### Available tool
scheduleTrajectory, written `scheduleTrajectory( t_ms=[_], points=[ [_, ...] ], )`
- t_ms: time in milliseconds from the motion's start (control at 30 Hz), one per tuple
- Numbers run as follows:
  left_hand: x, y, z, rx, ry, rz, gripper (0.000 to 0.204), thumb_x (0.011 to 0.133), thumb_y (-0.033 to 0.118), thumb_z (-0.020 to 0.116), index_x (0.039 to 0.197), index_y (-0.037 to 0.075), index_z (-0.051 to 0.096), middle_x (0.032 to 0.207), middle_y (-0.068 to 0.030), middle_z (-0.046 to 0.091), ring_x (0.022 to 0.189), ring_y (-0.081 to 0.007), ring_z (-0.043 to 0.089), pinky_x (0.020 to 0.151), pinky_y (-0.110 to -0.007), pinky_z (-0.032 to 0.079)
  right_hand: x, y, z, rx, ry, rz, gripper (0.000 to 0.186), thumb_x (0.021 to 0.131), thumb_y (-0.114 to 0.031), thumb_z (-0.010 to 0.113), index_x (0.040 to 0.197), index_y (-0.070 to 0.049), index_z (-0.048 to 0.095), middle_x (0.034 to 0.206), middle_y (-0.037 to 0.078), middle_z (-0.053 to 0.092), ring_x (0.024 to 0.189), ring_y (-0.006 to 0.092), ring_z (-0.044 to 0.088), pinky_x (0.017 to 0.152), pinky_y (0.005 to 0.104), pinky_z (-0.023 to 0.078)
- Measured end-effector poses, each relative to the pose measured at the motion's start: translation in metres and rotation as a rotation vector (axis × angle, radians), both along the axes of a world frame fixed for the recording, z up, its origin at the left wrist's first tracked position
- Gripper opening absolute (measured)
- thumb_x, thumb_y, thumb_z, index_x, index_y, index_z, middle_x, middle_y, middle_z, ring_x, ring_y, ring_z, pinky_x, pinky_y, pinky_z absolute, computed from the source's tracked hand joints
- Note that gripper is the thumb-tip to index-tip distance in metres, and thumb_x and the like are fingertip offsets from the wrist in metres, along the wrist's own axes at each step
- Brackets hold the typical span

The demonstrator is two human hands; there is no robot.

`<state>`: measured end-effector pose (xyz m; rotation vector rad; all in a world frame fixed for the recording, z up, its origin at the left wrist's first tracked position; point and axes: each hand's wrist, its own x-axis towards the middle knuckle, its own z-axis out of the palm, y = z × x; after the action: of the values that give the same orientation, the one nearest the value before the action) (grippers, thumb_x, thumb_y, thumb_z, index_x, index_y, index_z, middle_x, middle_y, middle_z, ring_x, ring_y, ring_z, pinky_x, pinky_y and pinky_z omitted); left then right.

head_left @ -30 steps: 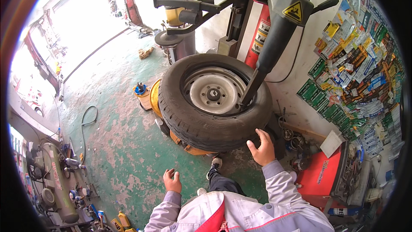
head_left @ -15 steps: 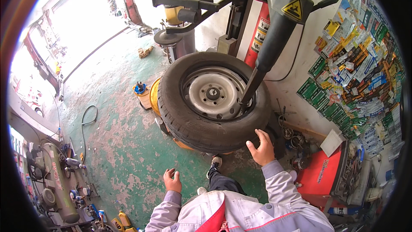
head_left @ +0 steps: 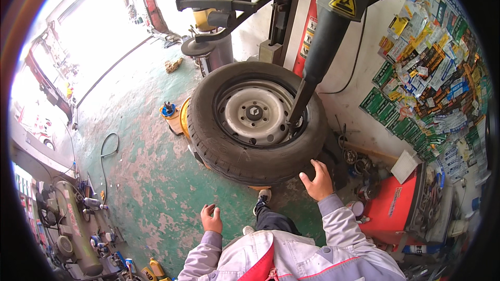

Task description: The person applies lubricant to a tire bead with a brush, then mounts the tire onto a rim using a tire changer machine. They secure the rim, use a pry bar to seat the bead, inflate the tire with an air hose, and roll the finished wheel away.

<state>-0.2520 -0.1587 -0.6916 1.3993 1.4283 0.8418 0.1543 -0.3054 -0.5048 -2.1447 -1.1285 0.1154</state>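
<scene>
A tyre (head_left: 234, 161) on a pale steel rim (head_left: 242, 119) lies flat on a tyre changer with a yellow body (head_left: 184, 112). The machine's dark mounting head (head_left: 294, 114) reaches down to the rim's right side. My right hand (head_left: 317, 179) is open, fingertips close to the tyre's near right edge; whether they touch it I cannot tell. My left hand (head_left: 211, 218) hangs open below and left of the tyre, fingers loosely bent and holding nothing. My shoe (head_left: 264, 196) is under the tyre's near edge, where the machine's base is mostly hidden.
An air tank (head_left: 78, 229), hoses and containers line the lower left. A red cabinet (head_left: 385, 203) is at my right, below card packets (head_left: 427, 73) on the wall. A cable (head_left: 107, 151) lies on the green floor (head_left: 140, 187); a bright doorway is beyond.
The wheel appears to have turned a little under the mounting head. The view has shifted slightly, with the machine higher and further left in the picture. Both hands stay open, almost in place.
</scene>
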Motion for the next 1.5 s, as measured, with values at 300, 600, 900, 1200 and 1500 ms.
scheduleTrajectory(
  t_ms=[300, 600, 900, 1200, 1500],
  points=[
    [0.005, 0.001, 0.007, -0.004, 0.02, -0.021, 0.034, 0.099, 0.022, 0.069, 0.126, 0.003, 0.068, 0.151, -0.0234, 0.047, 0.118, -0.0299, 0.067, 0.107, -0.04, 0.05, 0.005, -0.007, -0.017, -0.042, 0.036, -0.045, 0.071, 0.09, -0.035, 0.078, 0.141, 0.007, 0.053, 0.14, 0.028, 0.056, 0.132, 0.044, 0.054, 0.113, 0.0479, 0.044],
    [0.006, 0.003, 0.01, -0.004, 0.03, -0.03, 0.032, 0.098, 0.02, 0.069, 0.126, 0.003, 0.069, 0.151, -0.0233, 0.047, 0.119, -0.0303, 0.067, 0.105, -0.04, 0.051, 0.006, -0.004, -0.021, -0.102, 0.059, -0.063, 0.075, 0.09, -0.036, 0.078, 0.143, 0.008, 0.05, 0.139, 0.029, 0.056, 0.132, 0.0442, 0.054, 0.113, 0.0476, 0.045],
    [0.028, 0.024, 0.083, 0.335, 0.186, -0.062, 0.031, 0.093, 0.012, 0.069, 0.123, 0.003, 0.069, 0.147, -0.0233, 0.055, 0.138, -0.039, 0.052, 0.116, -0.047, 0.041, 0.011, -0.001, -0.04, -0.083, 0.19, -0.174, 0.079, 0.094, -0.04, 0.074, 0.148, 0.01, 0.044, 0.147, 0.032, 0.051, 0.137, 0.0453, 0.05, 0.116, 0.0472, 0.041],
    [0.075, 0.055, 0.174, 0.549, 0.043, -0.272, 0.039, 0.088, 0.007, 0.071, 0.126, 0.005, 0.068, 0.148, -0.0206, 0.056, 0.134, -0.0398, 0.054, 0.115, -0.049, 0.042, 0.022, 0.004, -0.066, 0.091, 0.419, -0.31, 0.076, 0.1, -0.044, 0.067, 0.146, 0.013, 0.046, 0.146, 0.034, 0.055, 0.138, 0.0446, 0.051, 0.115, 0.0447, 0.041],
    [0.135, 0.081, 0.224, 0.95, 0.216, -0.856, 0.056, 0.078, 0.022, 0.08, 0.13, 0.009, 0.067, 0.15, -0.019, 0.054, 0.14, -0.0368, 0.051, 0.121, -0.055, 0.035, 0.05, 0.004, -0.1, 0.299, 0.914, -0.537, 0.073, 0.103, -0.054, 0.061, 0.142, 0.008, 0.057, 0.148, 0.019, 0.06, 0.138, 0.0319, 0.053, 0.115, 0.0359, 0.038]
  ],
)
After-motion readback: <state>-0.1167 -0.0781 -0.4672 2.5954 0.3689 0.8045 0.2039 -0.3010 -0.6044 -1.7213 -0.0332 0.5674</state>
